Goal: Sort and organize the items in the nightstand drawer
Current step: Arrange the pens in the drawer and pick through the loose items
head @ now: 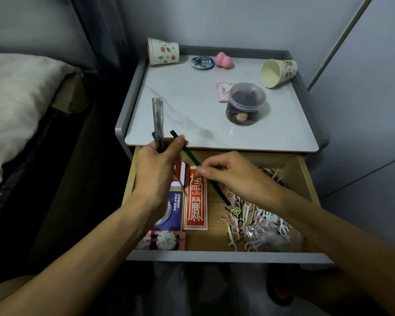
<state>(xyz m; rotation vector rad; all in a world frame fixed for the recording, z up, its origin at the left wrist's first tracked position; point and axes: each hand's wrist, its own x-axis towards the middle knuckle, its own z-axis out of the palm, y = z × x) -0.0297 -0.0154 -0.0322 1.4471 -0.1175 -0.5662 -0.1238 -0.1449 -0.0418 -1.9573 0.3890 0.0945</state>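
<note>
roughly midway, judging by head view: left hand [156,165] curled round pens [158,119], held upright over drawer's [214,256] back-left corner. right hand [233,176] pinches green pencil [192,156], slanting across drawer, upper end at left thumb. cards [195,201] lie flat in row along left side, look done. tangled heap of floss picks and hair ties [249,222] at right not yet sorted. paper cups [162,51] on nightstand top [192,99], one tipped, probably meant for pens.
</note>
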